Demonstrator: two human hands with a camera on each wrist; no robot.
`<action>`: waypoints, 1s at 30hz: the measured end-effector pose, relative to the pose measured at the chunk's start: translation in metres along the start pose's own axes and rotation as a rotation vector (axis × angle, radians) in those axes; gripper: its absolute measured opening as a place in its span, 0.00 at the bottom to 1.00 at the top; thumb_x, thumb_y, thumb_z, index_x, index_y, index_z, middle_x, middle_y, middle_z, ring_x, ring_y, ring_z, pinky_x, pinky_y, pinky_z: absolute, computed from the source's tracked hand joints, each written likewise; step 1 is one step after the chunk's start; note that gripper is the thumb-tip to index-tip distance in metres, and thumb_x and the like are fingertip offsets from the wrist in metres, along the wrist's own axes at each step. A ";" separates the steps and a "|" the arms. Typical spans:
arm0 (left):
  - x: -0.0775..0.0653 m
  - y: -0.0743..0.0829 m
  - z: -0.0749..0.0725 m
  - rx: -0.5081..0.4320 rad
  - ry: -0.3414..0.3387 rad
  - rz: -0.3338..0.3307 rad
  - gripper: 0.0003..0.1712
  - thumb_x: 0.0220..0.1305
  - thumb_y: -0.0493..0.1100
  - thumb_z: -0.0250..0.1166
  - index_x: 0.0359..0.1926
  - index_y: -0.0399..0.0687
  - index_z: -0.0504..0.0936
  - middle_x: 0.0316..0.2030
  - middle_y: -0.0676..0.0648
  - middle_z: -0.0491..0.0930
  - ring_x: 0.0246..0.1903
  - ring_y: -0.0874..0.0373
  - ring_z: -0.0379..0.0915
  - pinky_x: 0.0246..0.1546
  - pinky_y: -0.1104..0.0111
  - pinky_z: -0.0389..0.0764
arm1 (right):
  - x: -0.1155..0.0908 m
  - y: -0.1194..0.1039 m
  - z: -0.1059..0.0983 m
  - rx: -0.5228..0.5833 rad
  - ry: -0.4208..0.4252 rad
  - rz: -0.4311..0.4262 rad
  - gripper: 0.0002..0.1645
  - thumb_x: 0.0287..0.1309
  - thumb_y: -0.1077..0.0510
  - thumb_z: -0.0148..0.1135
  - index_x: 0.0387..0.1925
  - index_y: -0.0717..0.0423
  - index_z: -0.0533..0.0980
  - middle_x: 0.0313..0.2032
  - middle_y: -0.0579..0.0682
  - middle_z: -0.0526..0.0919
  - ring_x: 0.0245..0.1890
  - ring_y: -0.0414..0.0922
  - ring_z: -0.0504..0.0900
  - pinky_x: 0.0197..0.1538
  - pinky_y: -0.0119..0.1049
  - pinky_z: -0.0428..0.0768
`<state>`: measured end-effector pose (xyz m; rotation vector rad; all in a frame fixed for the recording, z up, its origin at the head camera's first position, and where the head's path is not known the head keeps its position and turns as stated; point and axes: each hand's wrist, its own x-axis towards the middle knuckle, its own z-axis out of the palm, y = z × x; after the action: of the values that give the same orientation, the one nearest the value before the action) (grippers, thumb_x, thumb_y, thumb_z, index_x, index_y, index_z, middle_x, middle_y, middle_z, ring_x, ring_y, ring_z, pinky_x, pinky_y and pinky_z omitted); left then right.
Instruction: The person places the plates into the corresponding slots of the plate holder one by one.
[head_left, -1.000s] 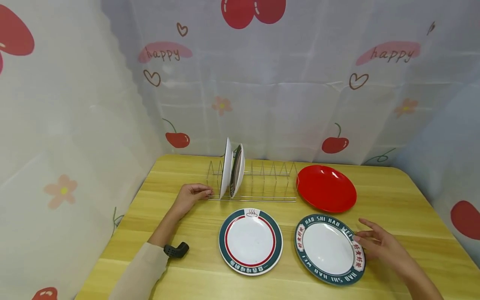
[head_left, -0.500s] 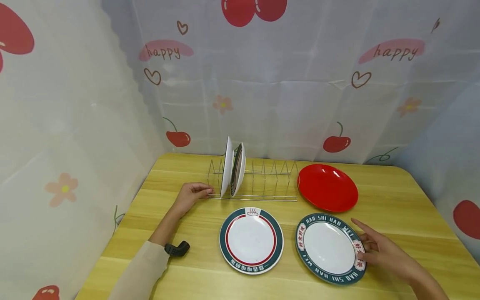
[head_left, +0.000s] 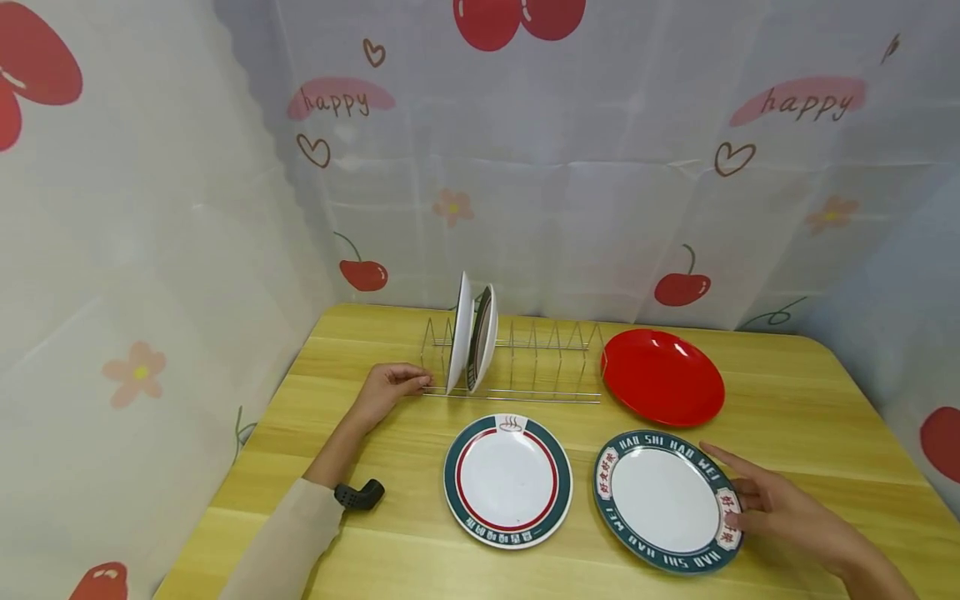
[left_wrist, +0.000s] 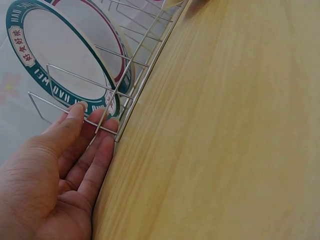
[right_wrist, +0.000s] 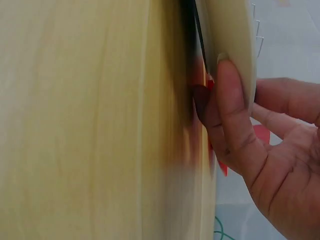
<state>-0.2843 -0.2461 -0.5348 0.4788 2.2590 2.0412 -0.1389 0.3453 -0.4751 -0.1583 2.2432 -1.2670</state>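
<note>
My left hand (head_left: 392,395) pinches the left end of a wire dish rack (head_left: 536,396), thumb and fingertips on its end wires in the left wrist view. In that rack stand two plates on edge, a white plate (head_left: 459,337) and a dark-patterned plate (head_left: 486,333); the left wrist view shows green lettering on the nearer plate (left_wrist: 65,55). At the right, my right hand (head_left: 783,508) grips the right rim of a green-rimmed lettered plate (head_left: 663,500). Its thumb lies over the rim and other fingers reach underneath, as the right wrist view also shows around the plate (right_wrist: 232,30).
A white plate with a green rim and red ring (head_left: 507,483) lies in front of the rack. Behind the gripped plate, a red plate (head_left: 663,379) lies by the rack's right end. A cherry-print cloth (head_left: 555,208) closes off the wooden table (head_left: 405,533) at the back and sides.
My right hand has closed on the lettered plate's right rim, its thumb moving over the edge. The left hand stays at the rack. The whole head view has shifted slightly.
</note>
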 end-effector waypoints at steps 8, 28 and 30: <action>-0.001 -0.002 0.000 0.002 0.000 0.003 0.12 0.69 0.35 0.66 0.48 0.30 0.86 0.44 0.38 0.88 0.44 0.51 0.87 0.46 0.60 0.88 | 0.000 0.001 -0.001 0.165 -0.088 -0.003 0.53 0.66 0.60 0.66 0.80 0.58 0.43 0.69 0.75 0.64 0.55 0.51 0.81 0.53 0.40 0.86; 0.002 -0.001 -0.001 0.020 0.014 -0.007 0.11 0.69 0.33 0.65 0.48 0.28 0.86 0.44 0.37 0.87 0.44 0.52 0.87 0.45 0.61 0.88 | -0.005 -0.002 -0.006 0.241 -0.078 -0.002 0.47 0.71 0.59 0.57 0.81 0.34 0.46 0.76 0.72 0.31 0.58 0.41 0.67 0.56 0.45 0.85; 0.002 -0.001 0.000 0.025 0.016 -0.011 0.12 0.69 0.33 0.66 0.48 0.28 0.86 0.44 0.37 0.87 0.44 0.52 0.87 0.45 0.62 0.88 | -0.006 -0.005 -0.007 0.230 -0.061 0.002 0.47 0.72 0.58 0.57 0.81 0.33 0.45 0.76 0.70 0.31 0.59 0.42 0.66 0.56 0.45 0.85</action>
<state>-0.2862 -0.2462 -0.5359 0.4523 2.2940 2.0212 -0.1382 0.3500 -0.4656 -0.1067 2.0281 -1.4865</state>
